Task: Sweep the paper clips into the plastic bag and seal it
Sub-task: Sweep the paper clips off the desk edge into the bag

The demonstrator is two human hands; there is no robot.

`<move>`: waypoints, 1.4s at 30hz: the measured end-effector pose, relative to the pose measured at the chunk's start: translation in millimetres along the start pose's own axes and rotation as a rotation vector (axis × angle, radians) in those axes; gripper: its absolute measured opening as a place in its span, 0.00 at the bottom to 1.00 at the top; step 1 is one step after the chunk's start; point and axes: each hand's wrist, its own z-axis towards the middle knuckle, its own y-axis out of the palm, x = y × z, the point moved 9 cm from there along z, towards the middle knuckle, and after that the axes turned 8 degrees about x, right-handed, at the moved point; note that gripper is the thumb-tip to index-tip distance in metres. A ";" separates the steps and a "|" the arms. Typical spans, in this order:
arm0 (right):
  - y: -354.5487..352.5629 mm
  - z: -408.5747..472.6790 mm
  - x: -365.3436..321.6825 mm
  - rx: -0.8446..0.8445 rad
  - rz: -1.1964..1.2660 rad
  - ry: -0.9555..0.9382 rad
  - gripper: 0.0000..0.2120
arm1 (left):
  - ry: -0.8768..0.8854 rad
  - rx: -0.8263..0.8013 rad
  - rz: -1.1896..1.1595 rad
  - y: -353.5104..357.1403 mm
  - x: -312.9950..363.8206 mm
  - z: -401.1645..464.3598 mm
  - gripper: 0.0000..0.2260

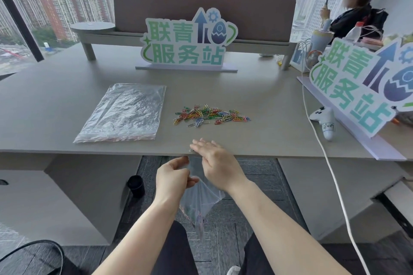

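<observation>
A heap of coloured paper clips (210, 115) lies on the grey table (55, 105), a little beyond the front edge. My left hand (175, 175) pinches the mouth of a clear plastic bag (201, 198) that hangs below the table edge, with some clips at its bottom. My right hand (215, 163) is flat and open at the table's front edge, fingers over the tabletop, directly above the bag's mouth. A clip or two sit at the edge by its fingertips.
A stack of clear zip bags (123, 111) lies left of the clips. A green sign (187, 42) stands behind, another sign (357, 87) at right beside a white game controller (324, 118) and a white cable (321, 140). A black cup (135, 185) stands under the desk.
</observation>
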 end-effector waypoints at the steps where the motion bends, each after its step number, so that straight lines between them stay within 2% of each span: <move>1: -1.5 -3.0 -1.2 0.025 0.013 -0.006 0.23 | 0.002 -0.001 0.000 0.1 0.4 -0.7 0.24; 6: -13.7 -16.9 -3.2 0.150 0.156 0.014 0.22 | 0.003 0.002 0.007 0.3 2.5 -3.5 0.23; 10: -36.2 -23.6 15.5 0.323 0.312 0.217 0.20 | -0.003 0.004 0.019 -1.0 2.8 -5.4 0.24; 13: -51.4 -16.6 40.7 0.400 0.294 0.359 0.22 | -0.013 -0.013 0.028 1.3 4.9 -8.7 0.25; 18: -59.1 10.7 81.9 0.253 0.141 0.477 0.25 | -0.019 -0.024 0.051 4.4 4.7 -9.8 0.25; 23: -54.4 33.2 118.2 0.122 0.056 0.504 0.26 | -0.019 -0.029 0.062 10.0 3.8 -9.1 0.25; 33: -28.0 62.0 140.2 -0.080 -0.201 0.406 0.25 | -0.040 -0.030 0.067 17.8 0.6 -5.1 0.23; 42: -23.6 58.3 129.5 -0.123 -0.238 0.336 0.24 | -0.048 -0.040 0.071 25.1 0.3 -4.9 0.23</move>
